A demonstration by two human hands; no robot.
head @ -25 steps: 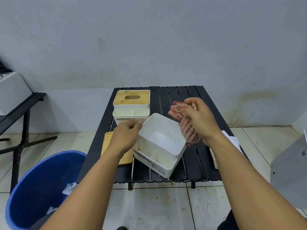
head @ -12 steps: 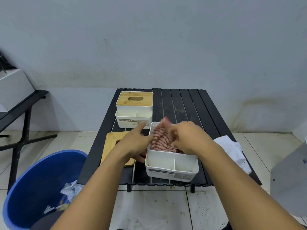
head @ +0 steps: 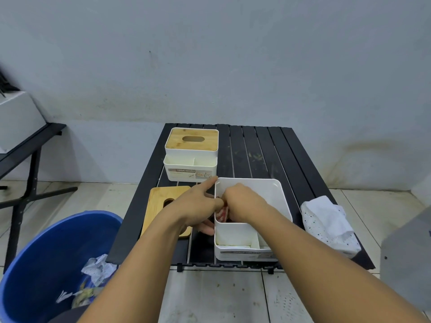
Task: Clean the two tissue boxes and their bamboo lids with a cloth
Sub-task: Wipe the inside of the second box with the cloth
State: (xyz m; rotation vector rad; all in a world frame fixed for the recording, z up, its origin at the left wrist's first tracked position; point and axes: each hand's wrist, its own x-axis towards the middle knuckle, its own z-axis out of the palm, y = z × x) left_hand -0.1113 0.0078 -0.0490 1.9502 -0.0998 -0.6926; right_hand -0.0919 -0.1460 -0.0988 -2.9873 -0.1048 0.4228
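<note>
Head view: the open tissue box [head: 281,201], near the table's [head: 256,148] front edge, is gripped by its left wall in the left hand [head: 198,206]; the striped cloth [head: 222,213] is clutched inside it by the right hand [head: 242,201]. A loose bamboo lid [head: 158,206] is laid just left.

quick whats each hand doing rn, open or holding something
Left hand: grips the left wall of the open tissue box.
Right hand: inside that box, holds the striped cloth.

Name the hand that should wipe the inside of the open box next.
Right. The right hand is inside the open box holding the cloth; the left hand grips its wall, steadying it.
</note>
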